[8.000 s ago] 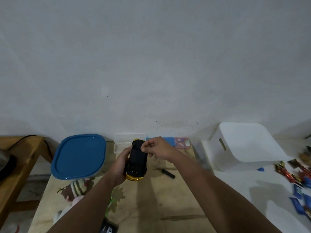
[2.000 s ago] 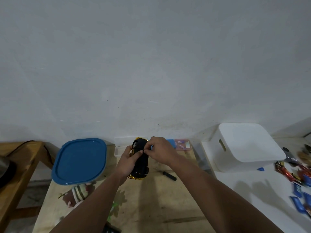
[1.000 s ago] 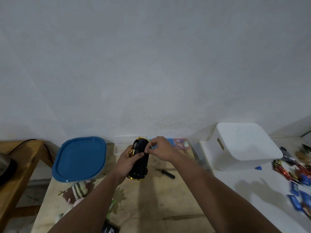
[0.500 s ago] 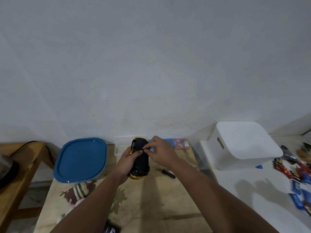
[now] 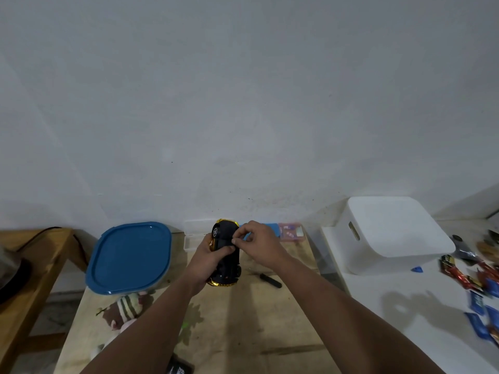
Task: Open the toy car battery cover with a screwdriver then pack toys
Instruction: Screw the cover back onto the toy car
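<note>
I hold the toy car (image 5: 226,255) belly-up above the wooden table (image 5: 270,333), its long axis running away from me toward the wall. My left hand (image 5: 206,261) wraps its side; my right hand (image 5: 259,245) pinches with curled fingertips at its underside. A black screwdriver (image 5: 270,280) lies just right, a blue-lidded container (image 5: 129,256) left, a white bin (image 5: 391,233) beyond the table's right edge.
</note>
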